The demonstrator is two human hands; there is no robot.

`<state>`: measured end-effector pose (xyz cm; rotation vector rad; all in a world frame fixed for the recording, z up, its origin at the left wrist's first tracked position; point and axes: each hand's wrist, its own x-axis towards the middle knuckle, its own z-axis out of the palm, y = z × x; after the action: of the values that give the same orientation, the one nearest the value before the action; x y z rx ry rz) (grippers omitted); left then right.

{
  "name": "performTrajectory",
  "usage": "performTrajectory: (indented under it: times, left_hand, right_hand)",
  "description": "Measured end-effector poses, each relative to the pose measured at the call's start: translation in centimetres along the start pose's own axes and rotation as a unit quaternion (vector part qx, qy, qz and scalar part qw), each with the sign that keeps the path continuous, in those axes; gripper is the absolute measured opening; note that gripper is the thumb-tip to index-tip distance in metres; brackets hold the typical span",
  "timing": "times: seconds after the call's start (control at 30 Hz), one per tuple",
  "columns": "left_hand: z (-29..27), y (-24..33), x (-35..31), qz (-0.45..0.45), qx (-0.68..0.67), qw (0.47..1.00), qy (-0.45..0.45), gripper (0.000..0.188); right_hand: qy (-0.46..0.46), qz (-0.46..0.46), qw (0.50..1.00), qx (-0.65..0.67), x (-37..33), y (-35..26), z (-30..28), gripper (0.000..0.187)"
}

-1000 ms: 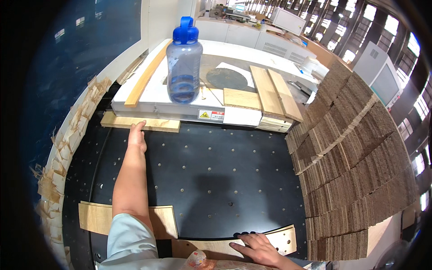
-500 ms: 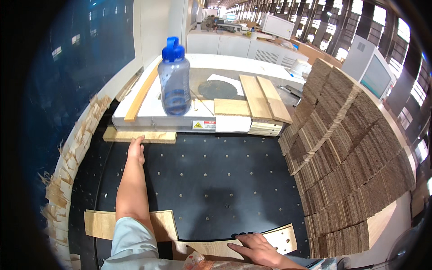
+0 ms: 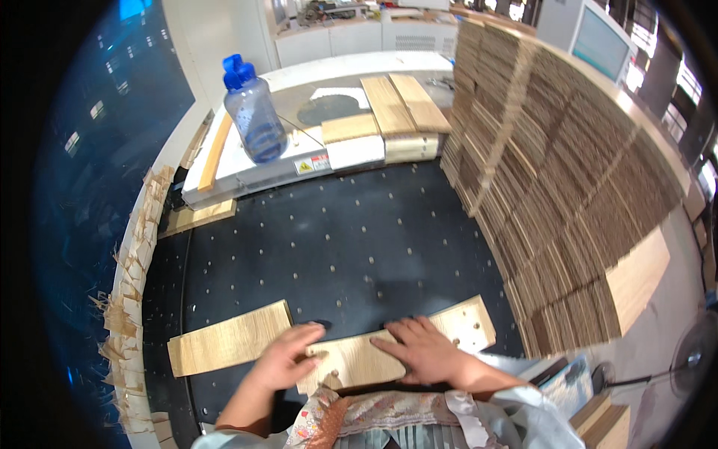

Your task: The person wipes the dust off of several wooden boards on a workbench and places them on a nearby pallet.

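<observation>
Beyond the left hand [image 3: 286,357] and right hand [image 3: 425,353], each grip unclenched at a board [image 3: 348,359], a blue-capped bottle [image 3: 255,112] holds liquid [image 3: 266,144].

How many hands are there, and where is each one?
2. The left hand is at the left end of the holed board. The right hand lies over that holed board, farther right. I see no others; the far background is too small to tell.
</observation>
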<state>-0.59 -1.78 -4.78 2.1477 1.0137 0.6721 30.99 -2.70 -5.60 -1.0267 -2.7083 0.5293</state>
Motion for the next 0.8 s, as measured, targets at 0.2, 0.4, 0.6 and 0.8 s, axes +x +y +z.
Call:
performTrajectory:
  times: [0.2,0.4,0.6,0.8]
  left_hand:
    - [6.6,5.7,0.1,-0.034,0.300,0.946,-0.122,0.089]
    - [6.8,4.8,1.3,0.003,0.301,0.951,-0.074,0.091]
    - [7.6,4.7,1.4,0.011,0.308,0.950,-0.055,0.090]
    - [8.1,6.0,2.0,-0.042,0.330,0.940,-0.072,0.097]
  right_hand:
    - [0.069,-0.002,0.998,0.005,-0.3,0.3,1.1,0.083]
    - [0.060,-0.020,0.998,0.009,-0.5,0.9,1.1,0.086]
    - [0.069,-0.056,0.995,-0.034,-0.5,2.1,1.9,0.083]
    - [-0.022,-0.020,0.999,-0.036,-0.9,1.5,-0.3,0.090]
